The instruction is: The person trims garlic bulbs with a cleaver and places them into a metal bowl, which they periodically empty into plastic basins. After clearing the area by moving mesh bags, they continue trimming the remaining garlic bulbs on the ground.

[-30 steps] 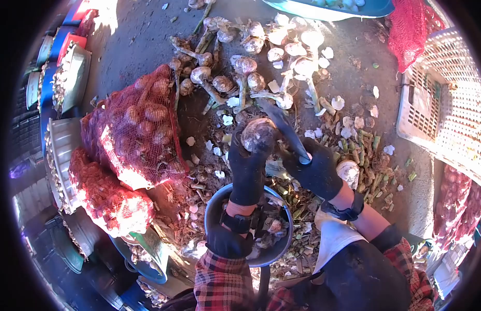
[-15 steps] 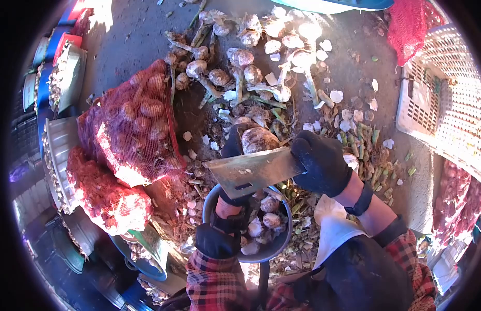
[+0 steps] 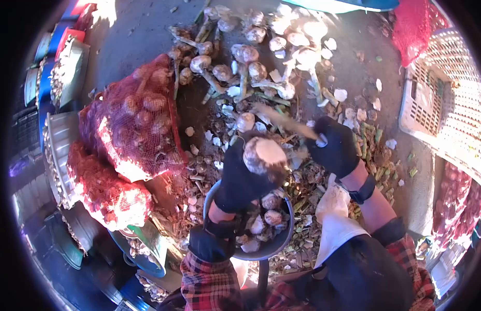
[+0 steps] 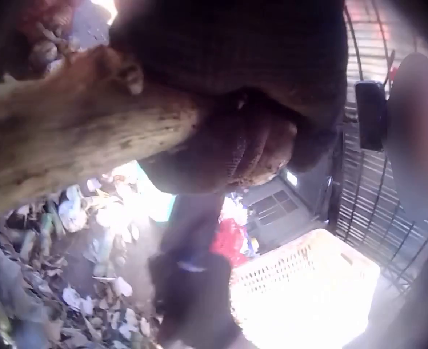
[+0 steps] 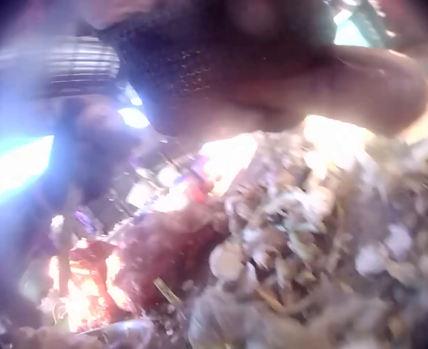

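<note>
Swung to the far side of the garlic bulb (image 3: 270,151), the knife (image 3: 285,122) sits in the right hand (image 3: 333,147), fingers curled round it, while the left hand (image 3: 236,176) grips the bulb just beyond the bucket (image 3: 290,226) — trimming seems underway, the next cut likely needing a steady hold.

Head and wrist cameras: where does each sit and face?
Head: head-worn, facing forward and down at a garlic bulb; left hand, right hand, sleeves show.
Left wrist: on that wrist, facing a stalk and white crate; left hand across top.
Right wrist: likewise, blurred, facing scraps; right hand across top.
Head and left wrist share the white crate.
</note>
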A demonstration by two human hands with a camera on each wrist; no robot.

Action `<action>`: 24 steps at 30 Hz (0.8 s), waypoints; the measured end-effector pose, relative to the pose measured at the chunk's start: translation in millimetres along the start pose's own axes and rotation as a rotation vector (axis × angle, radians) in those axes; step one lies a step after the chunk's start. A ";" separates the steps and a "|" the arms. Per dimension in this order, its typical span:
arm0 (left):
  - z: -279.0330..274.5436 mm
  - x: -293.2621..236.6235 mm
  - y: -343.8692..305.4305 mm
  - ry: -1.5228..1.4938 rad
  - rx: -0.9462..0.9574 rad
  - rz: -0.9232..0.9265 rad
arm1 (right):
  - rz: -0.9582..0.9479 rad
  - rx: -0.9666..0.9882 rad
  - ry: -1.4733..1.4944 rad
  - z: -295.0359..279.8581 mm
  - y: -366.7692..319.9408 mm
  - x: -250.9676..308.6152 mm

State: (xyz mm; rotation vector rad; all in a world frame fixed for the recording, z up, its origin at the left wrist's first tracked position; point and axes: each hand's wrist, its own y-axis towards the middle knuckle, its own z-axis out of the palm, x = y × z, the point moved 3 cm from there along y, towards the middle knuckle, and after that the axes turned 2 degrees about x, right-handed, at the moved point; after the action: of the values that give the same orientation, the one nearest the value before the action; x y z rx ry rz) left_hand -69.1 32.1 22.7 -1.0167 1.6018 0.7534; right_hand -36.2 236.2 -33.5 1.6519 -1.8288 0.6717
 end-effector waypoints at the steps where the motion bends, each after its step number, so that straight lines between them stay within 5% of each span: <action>1: -1.2 15.2 -5.7 0.172 0.090 0.008 | -0.097 0.075 0.099 -3.0 -3.2 16.4; 4: 7.2 22.4 -4.3 0.073 0.229 0.142 | -0.220 0.138 0.137 1.6 -8.0 33.6; 7: 0.9 -6.5 -2.9 0.454 0.043 0.274 | -0.179 0.161 0.027 21.5 -10.4 13.3; 10: -19.6 8.2 -7.2 0.111 -0.270 -0.171 | 0.034 0.013 0.083 19.0 -8.0 4.3; 14: -20.4 29.4 -18.4 -0.744 -0.567 -0.201 | 0.148 0.014 0.401 18.2 -11.8 34.0; 23: 28.5 28.3 -24.4 -1.277 -0.563 -0.278 | 0.008 -0.089 0.393 40.8 -15.8 24.1; 24: 32.4 24.5 -22.1 -1.445 -0.428 -0.235 | -0.056 -0.079 0.304 47.3 -20.7 15.6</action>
State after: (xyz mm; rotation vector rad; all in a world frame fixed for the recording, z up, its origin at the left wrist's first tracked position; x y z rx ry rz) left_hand -37.6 44.5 -8.7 -0.5939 0.0765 1.2581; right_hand -20.6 189.8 -56.1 1.4558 -1.5671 0.7695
